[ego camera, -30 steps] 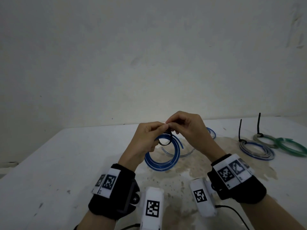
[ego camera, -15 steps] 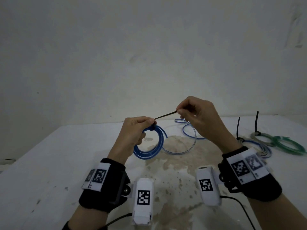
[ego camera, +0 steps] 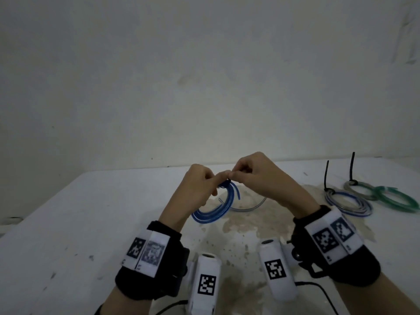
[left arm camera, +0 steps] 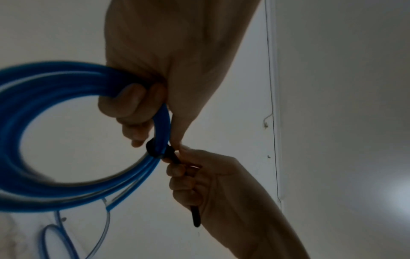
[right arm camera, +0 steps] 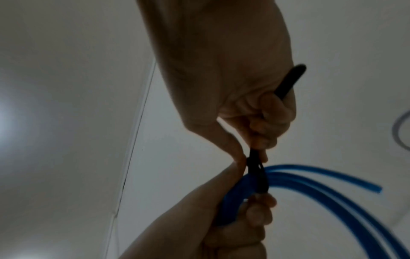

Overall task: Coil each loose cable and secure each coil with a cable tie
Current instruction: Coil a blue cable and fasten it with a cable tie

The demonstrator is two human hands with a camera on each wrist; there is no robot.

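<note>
left hand [ego camera: 197, 185]: curled tight round the coiled blue plastic cable [left arm camera: 55, 136], held up off the white table [ego camera: 79, 223]
black cable tie [left arm camera: 165, 152]: looped round the coil, right between both hands
right hand [ego camera: 256, 176]: tie's tail is pinched
tied coils [ego camera: 347, 201]: well off right

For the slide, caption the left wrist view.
Left hand grips the blue cable coil while the right hand pinches the black cable tie looped round it.

Head view downward, wrist views upward, close
</note>
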